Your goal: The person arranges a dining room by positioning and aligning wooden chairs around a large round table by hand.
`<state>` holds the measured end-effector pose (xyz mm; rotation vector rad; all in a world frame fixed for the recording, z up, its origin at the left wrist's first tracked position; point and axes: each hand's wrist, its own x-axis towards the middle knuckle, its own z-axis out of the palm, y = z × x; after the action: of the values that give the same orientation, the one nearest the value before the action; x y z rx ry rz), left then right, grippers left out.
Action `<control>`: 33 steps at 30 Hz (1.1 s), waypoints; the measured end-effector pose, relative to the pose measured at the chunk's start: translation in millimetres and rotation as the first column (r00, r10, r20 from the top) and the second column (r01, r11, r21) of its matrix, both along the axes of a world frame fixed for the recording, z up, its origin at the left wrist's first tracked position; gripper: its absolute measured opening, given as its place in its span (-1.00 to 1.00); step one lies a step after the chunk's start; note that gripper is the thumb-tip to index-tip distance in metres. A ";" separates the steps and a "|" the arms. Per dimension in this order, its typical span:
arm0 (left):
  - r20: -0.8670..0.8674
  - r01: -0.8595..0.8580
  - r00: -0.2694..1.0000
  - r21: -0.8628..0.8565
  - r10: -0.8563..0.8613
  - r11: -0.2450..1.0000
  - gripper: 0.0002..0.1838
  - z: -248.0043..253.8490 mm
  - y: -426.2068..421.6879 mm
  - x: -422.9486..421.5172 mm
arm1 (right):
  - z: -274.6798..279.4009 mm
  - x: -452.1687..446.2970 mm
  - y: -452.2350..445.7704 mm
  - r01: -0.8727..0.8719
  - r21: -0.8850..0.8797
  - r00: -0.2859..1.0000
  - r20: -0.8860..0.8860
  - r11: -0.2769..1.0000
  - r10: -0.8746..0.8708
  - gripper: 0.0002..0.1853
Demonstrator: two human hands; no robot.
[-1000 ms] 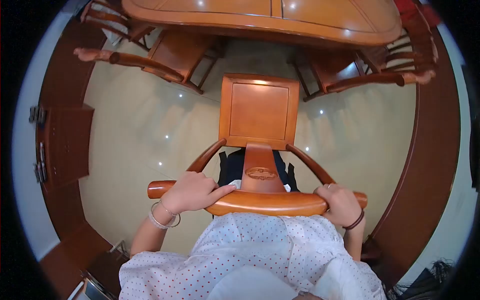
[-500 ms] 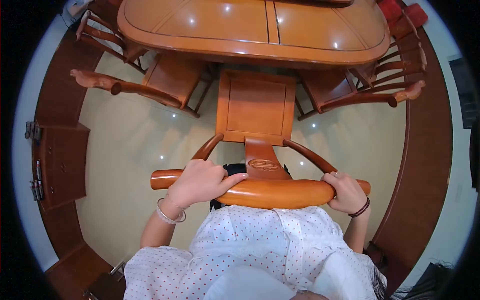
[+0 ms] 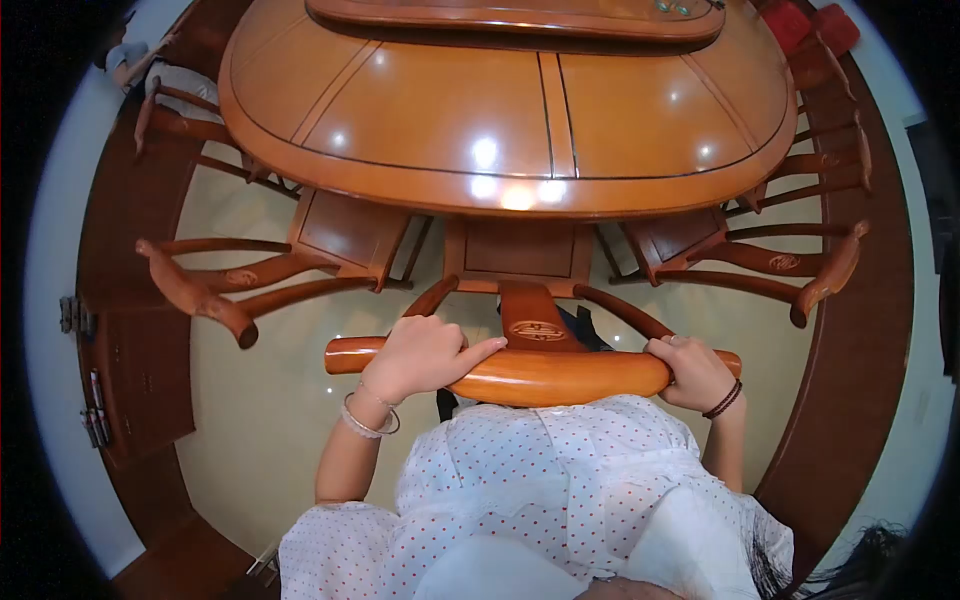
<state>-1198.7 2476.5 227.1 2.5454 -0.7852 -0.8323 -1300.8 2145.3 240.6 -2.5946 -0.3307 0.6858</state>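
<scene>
A wooden chair [image 3: 560,378] with a curved top rail and a carved back splat stands in front of me, its back towards my body. My left hand [image 3: 423,357] is wrapped round the left part of the rail, thumb lying along it. On the right part of the same rail, my right hand [image 3: 692,374] is closed, with a ring and a dark bracelet showing. The front of the chair's seat is hidden beneath the edge of a large wooden table [image 3: 420,187].
Wooden chairs stand at the left [image 3: 270,280] and right [image 3: 760,265] of the table. A person [image 3: 185,88] sits at the far left. A wooden cabinet [image 3: 150,380] lines the left wall. Red items [image 3: 835,30] lie at the back right.
The chair has moved forward, and its seat now reaches under the table edge. Both hands have stayed on the rail. More of the tabletop and the seated person have come into view.
</scene>
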 end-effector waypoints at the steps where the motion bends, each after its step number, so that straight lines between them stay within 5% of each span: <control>1: -0.001 0.009 1.000 0.008 -0.009 1.000 -0.21 -1.3 -1.9 10.5 | 0.5 10.1 -1.2 0.001 -0.005 1.000 -0.003 1.000 -0.001 -0.71; 19: -0.057 -0.077 0.995 0.028 0.078 0.997 -0.26 -7.4 -1.9 95.3 | -3.1 95.0 -4.5 0.012 0.020 1.000 -0.019 1.000 -0.012 -0.69; 21: -0.032 -0.152 0.988 -0.102 0.149 0.983 -0.35 -8.7 1.1 94.6 | -3.1 95.3 0.1 0.076 0.038 0.997 -0.006 0.996 -0.076 -0.69; 22: -0.033 -0.149 0.989 -0.098 0.147 0.984 -0.35 -12.7 2.6 91.9 | 7.3 93.4 5.6 0.076 -0.091 0.997 0.002 0.993 -0.076 -0.63; 24: 0.175 -0.214 0.924 -0.500 0.340 0.839 -0.55 -26.0 4.4 87.0 | 3.8 84.1 13.1 0.094 -0.128 0.986 0.147 0.987 -0.075 -0.59; 25: 0.183 -0.205 0.924 -0.503 0.336 0.840 -0.55 -30.7 6.1 85.2 | 3.5 79.7 18.3 0.112 -0.163 0.954 0.293 0.980 -0.060 -0.54; 27: 0.365 -0.114 0.783 -0.713 0.504 0.692 -0.73 -37.5 10.4 80.7 | 11.4 69.1 36.6 0.164 -0.177 0.963 0.243 0.970 -0.118 -0.45; 29: 0.430 -0.044 0.742 -0.734 0.515 0.677 -0.76 -38.2 13.6 80.0 | 19.3 61.0 67.2 0.174 0.092 0.920 0.340 0.980 -0.195 -0.41; 33: 0.521 0.144 0.689 -0.779 0.504 0.610 -0.90 -37.8 11.6 76.4 | 7.2 34.5 120.1 0.202 0.249 0.801 0.515 0.947 -0.306 -0.49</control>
<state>-1122.3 2488.1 189.3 1.9691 -0.7841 0.5900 -1266.3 2265.5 247.8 -2.5393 -0.1909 -0.1964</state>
